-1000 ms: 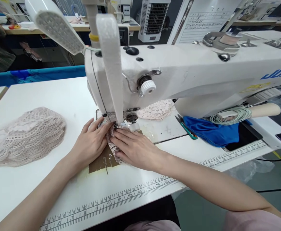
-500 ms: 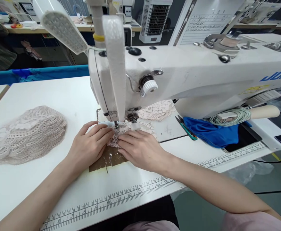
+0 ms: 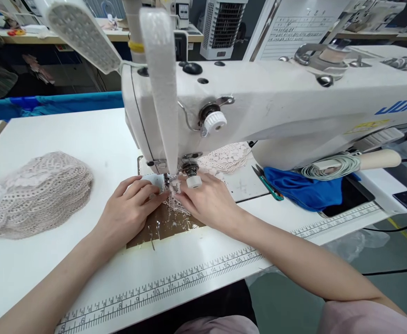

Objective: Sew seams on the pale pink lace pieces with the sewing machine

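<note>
Both hands creep forward: the left hand (image 3: 128,211) and right hand (image 3: 208,202) press flat, fingers outstretched, on the lace piece (image 3: 173,200), now mostly fed beyond their fingertips under the presser foot (image 3: 167,177); seam nearly finished.

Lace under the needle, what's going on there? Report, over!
Left hand and right hand both flat on the lace piece, fingertips at the presser foot. Lace lies on the brown patch. Nothing between the hands. Lace pile sits apart, left.
</note>
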{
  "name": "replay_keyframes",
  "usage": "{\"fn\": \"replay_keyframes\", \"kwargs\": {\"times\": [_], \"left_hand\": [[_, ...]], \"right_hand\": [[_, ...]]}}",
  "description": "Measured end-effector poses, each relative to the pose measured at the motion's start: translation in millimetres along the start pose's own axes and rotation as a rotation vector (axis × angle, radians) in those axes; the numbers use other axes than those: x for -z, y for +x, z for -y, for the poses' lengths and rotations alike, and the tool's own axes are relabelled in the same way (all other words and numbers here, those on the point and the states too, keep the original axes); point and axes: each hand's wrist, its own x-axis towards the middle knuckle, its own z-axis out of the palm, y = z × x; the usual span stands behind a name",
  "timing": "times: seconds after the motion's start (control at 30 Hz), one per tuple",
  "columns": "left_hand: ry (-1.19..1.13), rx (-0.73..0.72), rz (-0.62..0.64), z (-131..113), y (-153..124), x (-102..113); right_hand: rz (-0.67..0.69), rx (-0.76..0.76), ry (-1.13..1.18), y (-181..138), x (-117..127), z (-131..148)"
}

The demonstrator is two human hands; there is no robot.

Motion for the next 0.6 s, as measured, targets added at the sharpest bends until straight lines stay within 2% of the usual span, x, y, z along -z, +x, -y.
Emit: {"fn": "replay_keyframes", "kwargs": {"times": [0.2, 0.4, 0.6], "left_hand": [[-0.027, -0.018, -0.023, -3.5, 0.5, 2.1], [-0.125, 0.003, 0.043, -4.0, -1.7, 0.6], [-0.078, 0.014, 0.062, -5.0, -4.4, -3.7]], "right_hand": [[0.04, 0.011, 0.092, 2.2, -3.9, -7.9], [0.062, 0.016, 0.135, 4.5, -9.1, -10.1], [0.069, 0.022, 0.127, 5.3, -11.3, -12.6]]}}
